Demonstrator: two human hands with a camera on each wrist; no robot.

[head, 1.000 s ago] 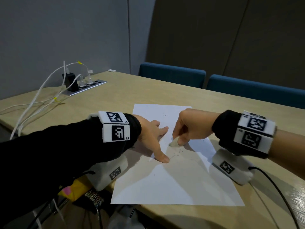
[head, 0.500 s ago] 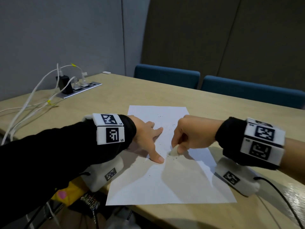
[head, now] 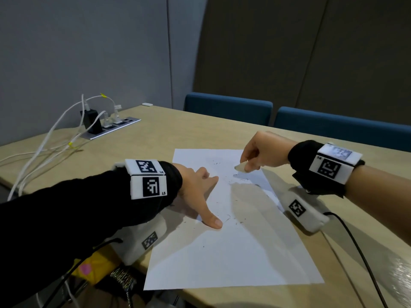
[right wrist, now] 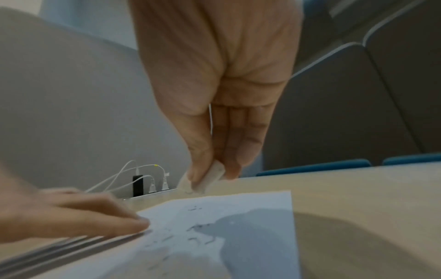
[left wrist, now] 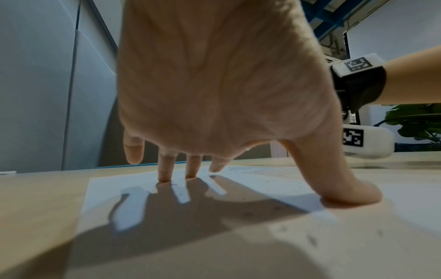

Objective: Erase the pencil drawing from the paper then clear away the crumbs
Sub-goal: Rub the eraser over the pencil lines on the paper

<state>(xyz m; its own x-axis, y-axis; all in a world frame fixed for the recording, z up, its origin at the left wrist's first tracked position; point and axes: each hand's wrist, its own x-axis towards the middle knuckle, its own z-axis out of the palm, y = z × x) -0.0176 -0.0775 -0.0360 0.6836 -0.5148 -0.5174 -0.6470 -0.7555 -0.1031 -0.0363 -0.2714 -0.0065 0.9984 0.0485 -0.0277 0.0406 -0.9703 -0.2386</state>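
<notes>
In the head view, the paper [head: 233,252] lies on the table [head: 155,138] at lower centre, dotted with dark crumbs [head: 241,180]. The left hand [head: 198,190] presses it with spread, straight fingers, thumb tip down at mid-frame. The right hand [head: 262,152], lifted above the sheet's far right corner, pinches a pale eraser [head: 240,167]. A power strip [head: 111,127] with white cables [head: 44,150] sits at upper left; two blue chairs [head: 229,106] stand behind the table.

The left wrist view alone shows the left hand's fingertips [left wrist: 164,177] touching the sheet, the little finger raised.

The right wrist view, blurred, shows the eraser clamped between thumb and fingers, clear of the paper.
</notes>
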